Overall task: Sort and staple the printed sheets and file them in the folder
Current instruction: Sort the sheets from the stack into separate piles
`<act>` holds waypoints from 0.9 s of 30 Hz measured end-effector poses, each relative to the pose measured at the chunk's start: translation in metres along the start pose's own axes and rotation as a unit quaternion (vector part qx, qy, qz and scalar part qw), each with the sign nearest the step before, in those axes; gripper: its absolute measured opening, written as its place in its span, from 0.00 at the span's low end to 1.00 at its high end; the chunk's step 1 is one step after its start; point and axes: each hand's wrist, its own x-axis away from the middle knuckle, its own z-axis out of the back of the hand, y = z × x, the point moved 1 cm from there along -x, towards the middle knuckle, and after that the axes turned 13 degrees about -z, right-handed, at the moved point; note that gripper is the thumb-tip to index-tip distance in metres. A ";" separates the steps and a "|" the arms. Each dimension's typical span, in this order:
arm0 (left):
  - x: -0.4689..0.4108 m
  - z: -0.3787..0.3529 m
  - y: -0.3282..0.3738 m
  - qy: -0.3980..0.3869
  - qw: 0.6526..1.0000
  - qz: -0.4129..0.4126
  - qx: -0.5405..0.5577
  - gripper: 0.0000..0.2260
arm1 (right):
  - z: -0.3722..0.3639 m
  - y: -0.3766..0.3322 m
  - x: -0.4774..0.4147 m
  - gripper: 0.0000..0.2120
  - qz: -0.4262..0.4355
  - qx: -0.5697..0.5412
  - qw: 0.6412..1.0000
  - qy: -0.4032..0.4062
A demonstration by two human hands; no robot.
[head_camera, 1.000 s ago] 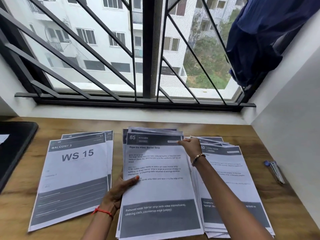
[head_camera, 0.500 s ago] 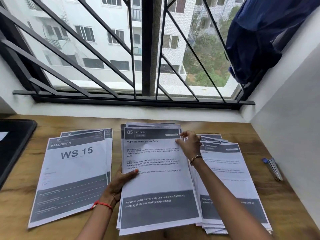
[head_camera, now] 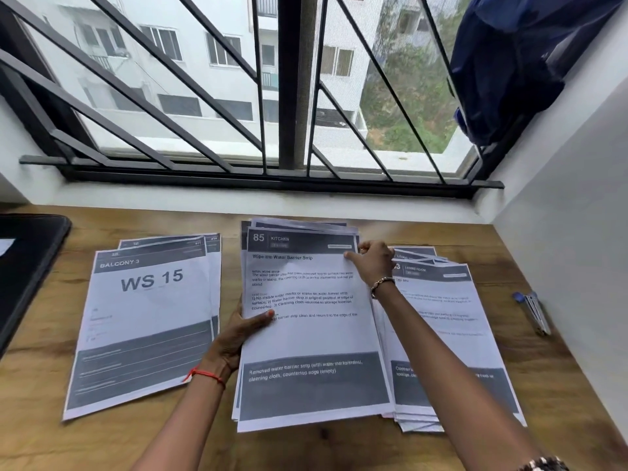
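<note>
Left hand grips kitchen stack at its left edge, thumb on top. Right hand pinches its top-right corner. Balcony stack left of left hand.

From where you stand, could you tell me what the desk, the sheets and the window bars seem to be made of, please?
Desk: wood or wood-look laminate, matt; grain and knots show.
Sheets: thin white printer paper, matt; edges fan and curl.
Window bars: likely metal painted dark grey; slim, straight sections.
</note>
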 end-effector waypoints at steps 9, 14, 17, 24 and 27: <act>0.003 -0.005 0.003 -0.018 0.999 -0.031 0.013 0.22 | 0.004 -0.003 0.011 0.03 0.148 -0.074 0.986 -0.001; -0.001 -0.005 0.001 -0.010 0.999 -0.035 0.033 0.27 | 0.005 -0.004 0.044 0.08 0.290 -0.058 0.927 -0.231; 0.000 -0.005 0.001 -0.028 0.999 -0.030 0.030 0.29 | 0.004 -0.005 0.038 0.09 0.222 -0.139 0.928 -0.266; 0.002 -0.007 0.002 -0.023 0.998 -0.038 0.034 0.31 | 0.006 -0.017 0.047 0.11 0.351 0.043 0.893 -0.277; 0.001 -0.005 0.001 -0.016 0.998 -0.040 0.043 0.31 | 0.007 -0.019 0.057 0.10 0.327 -0.002 0.858 -0.396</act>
